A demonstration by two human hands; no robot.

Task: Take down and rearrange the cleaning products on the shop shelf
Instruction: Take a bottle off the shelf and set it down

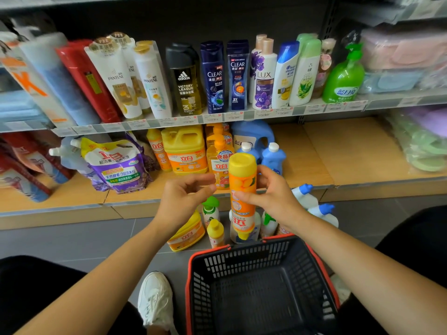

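Orange bottle vertical, cap down, gripped by right hand; left hand loosely spread

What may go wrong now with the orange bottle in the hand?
The right hand alone grips the orange bottle, held cap-down; the left hand appears off it. If it slips, it may topple the crowded floor bottles below. A loose cap might also leak.
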